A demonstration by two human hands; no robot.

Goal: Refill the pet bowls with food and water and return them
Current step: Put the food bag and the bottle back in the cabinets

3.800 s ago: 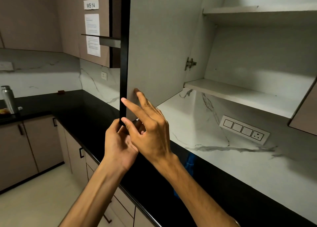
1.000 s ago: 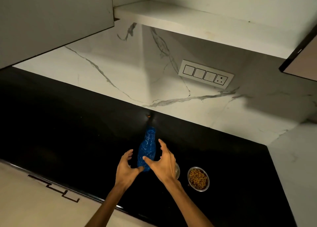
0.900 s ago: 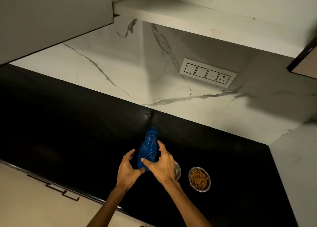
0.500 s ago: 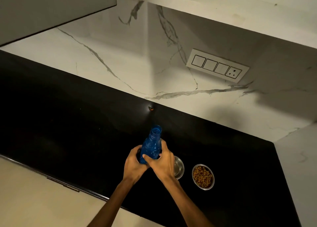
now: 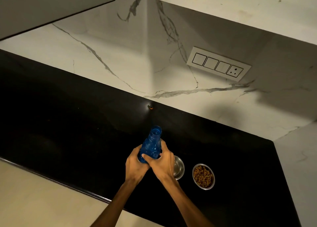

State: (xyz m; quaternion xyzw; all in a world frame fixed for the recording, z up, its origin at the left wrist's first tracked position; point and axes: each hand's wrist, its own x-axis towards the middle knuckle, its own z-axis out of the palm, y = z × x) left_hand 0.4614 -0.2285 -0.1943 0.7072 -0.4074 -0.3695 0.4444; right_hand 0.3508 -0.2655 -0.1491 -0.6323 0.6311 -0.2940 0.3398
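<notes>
Both hands — left hand [image 5: 135,165], right hand [image 5: 161,163] — are wrapping the bottle [image 5: 151,147] low down; thin plastic's probably squishing, cap's off.

Both forearms bare, entering from 6 o'clock and converging toward 12 o'clock. Left hand [image 5: 136,165] curled round the lower body of the blue bottle [image 5: 151,146] from the 9 o'clock side. Right hand [image 5: 163,163] wrapped from the 3 o'clock side, thumb across the front, knuckles up. Hands touching each other at the thumbs.
</notes>
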